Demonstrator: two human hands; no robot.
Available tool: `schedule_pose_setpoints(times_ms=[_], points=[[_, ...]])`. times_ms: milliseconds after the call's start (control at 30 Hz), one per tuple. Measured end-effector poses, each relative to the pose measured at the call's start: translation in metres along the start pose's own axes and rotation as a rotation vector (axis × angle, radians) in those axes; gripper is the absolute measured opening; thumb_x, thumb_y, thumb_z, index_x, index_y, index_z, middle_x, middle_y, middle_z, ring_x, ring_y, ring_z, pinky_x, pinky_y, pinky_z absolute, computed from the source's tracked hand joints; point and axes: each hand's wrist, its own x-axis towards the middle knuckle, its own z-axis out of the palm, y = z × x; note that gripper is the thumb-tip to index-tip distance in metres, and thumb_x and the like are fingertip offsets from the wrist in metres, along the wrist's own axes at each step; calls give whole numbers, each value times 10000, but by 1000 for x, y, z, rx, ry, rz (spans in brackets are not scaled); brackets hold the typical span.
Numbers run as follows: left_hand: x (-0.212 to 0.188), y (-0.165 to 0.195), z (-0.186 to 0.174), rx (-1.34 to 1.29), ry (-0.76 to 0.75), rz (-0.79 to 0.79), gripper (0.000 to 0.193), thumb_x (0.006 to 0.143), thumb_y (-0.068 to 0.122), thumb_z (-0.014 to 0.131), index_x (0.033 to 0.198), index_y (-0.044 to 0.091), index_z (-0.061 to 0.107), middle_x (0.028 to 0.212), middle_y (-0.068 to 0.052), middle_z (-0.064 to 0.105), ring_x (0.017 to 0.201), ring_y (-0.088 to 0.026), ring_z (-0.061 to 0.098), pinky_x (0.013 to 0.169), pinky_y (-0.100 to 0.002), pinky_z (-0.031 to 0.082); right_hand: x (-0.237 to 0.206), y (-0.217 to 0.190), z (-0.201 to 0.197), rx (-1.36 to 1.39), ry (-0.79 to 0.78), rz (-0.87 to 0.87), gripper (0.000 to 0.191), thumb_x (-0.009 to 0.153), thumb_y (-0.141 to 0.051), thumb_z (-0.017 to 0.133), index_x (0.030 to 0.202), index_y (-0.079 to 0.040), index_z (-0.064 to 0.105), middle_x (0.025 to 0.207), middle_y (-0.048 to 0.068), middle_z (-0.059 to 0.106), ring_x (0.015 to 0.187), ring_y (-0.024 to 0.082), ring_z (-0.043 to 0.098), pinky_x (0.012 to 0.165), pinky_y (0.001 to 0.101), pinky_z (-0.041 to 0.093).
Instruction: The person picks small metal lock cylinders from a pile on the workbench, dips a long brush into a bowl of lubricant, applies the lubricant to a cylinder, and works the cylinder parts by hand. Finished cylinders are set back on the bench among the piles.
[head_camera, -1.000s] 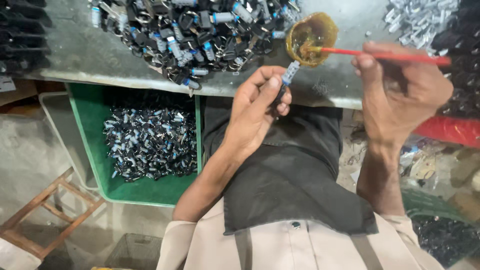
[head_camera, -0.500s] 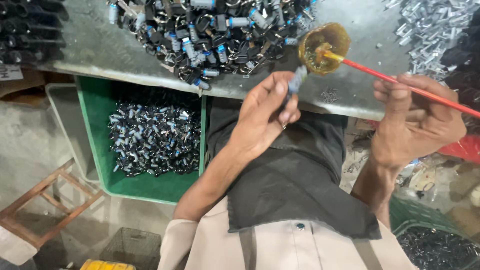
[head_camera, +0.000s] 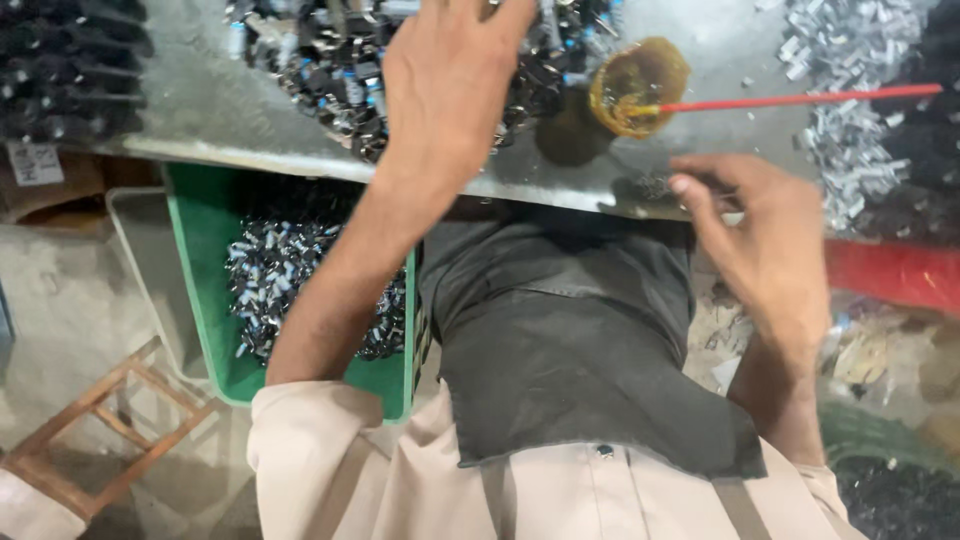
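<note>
— Hands, state and position?
— Left hand (head_camera: 450, 90): fingers spread flat, palm down on the pile of small metal-and-blue parts (head_camera: 330, 70) on the grey metal table (head_camera: 200, 110); nothing seen clamped. Right hand (head_camera: 770, 250): loosely curled, fingertips at the table edge, well apart from the left; whether it pinches anything, I cannot tell.

— Items near them?
— Amber glue dish (head_camera: 640, 85), between the hands and beyond the right fingertips, red stick (head_camera: 800, 99) resting in it. Green crate (head_camera: 215, 300) of finished parts, below the left forearm. Silver clips (head_camera: 850, 60), beyond the right hand.
</note>
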Motion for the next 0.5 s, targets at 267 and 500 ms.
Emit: schedule_pose_setpoints(times_ms=[267,500], points=[[-24,-23,-18,-614,-5,-193,211,1026,-12,747,1190,49,630,1139,-85,616,957,-191,647,793,-315,536,-38,51,35,-170,73,-99,292,946,-139,808,1236,-160,773,1008,53,660,918,248,571,794,384,511],[-60,16,-40,-1457,100,-451,143,1180,164,603,1207,42,533,964,-50,627,896,-143,654,979,-332,556,-26,57,49,-312,74,-234,410,927,-210,850,1322,-227,742,1052,31,597,966,252,535,763,384,499]])
